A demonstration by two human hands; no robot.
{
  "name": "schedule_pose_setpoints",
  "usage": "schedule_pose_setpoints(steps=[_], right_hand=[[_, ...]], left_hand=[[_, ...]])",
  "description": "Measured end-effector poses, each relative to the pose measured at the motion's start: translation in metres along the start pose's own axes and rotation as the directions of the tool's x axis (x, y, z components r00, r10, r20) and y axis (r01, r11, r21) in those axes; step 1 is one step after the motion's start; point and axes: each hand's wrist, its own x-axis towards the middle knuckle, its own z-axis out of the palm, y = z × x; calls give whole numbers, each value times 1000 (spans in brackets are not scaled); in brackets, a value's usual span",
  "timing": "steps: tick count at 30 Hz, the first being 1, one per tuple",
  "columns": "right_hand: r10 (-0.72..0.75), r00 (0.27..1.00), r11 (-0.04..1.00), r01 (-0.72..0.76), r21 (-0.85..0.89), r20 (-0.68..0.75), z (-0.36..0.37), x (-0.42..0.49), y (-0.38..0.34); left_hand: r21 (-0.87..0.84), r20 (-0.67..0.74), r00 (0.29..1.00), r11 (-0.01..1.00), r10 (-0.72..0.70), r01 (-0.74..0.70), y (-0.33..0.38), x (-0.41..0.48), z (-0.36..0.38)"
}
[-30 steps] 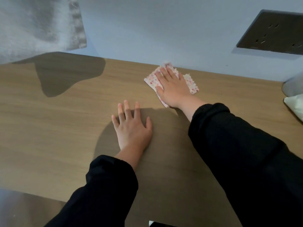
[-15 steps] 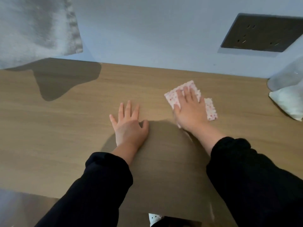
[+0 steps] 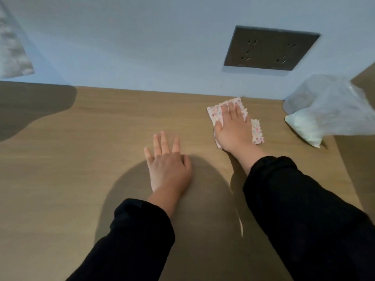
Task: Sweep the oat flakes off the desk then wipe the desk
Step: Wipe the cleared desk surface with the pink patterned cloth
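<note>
Cloth (image 3: pixel 216 114) lay flat under the right hand (image 3: pixel 233 128), pressed with straight fingers near the desk's (image 3: pixel 81 149) back edge, while the left hand (image 3: pixel 168 165) rested open alongside.

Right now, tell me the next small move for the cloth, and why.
Probably draw the cloth toward you in a strip. The right hand presses it flat near the wall, the bag blocks the right, and the left hand rests flat on the desk.

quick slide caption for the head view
Right hand presses a pink-dotted white cloth flat on the brown wooden desk while the left hand rests flat nearby.
</note>
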Motion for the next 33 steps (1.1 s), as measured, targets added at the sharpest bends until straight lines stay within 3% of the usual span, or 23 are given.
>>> schedule_pose_setpoints(steps=[3, 8, 11, 13, 16, 19, 21, 25, 27, 29, 33], right_hand=[[-133, 991, 991, 133, -13, -5, -6, 10, 24], [208, 976, 978, -206, 30, -67, -12, 19, 78], [246, 969, 969, -245, 30, -20, -10, 12, 72], [212, 977, 977, -212, 19, 0, -4, -10, 53], [-51, 998, 999, 52, -11, 20, 11, -64, 16], [-252, 967, 968, 252, 0, 29, 18, -114, -1], [-203, 978, 979, 204, -23, 45, 19, -126, 11], [89, 995, 996, -89, -20, 37, 14, -101, 29], [147, 989, 989, -147, 4, 22, 13, -81, 21], [122, 992, 992, -122, 13, 19, 13, -72, 9], [-122, 992, 992, 122, 4, 27, 18, -101, 0]], left_hand=[[15, 4, 1000, 1000, 3, -3, 2, 2, -1], [16, -5, 1000, 1000, -3, 3, 2, 1, 0], [29, -13, 1000, 1000, -6, 6, 3, 1, 0], [37, -10, 1000, 999, 1, 0, 3, 0, 0], [36, -5, 1000, 999, 0, 0, 2, 1, 0], [41, -23, 1000, 999, 5, -4, 1, 0, 2], [33, -29, 1000, 999, 12, -11, 1, 0, 3], [27, 16, 1000, 1000, -7, 7, 1, 2, 3], [39, 30, 999, 999, -12, 10, 1, 4, 2], [18, 12, 1000, 1000, -6, 6, 1, 3, 2], [-20, -24, 1000, 1000, 10, -10, 0, 1, 2]])
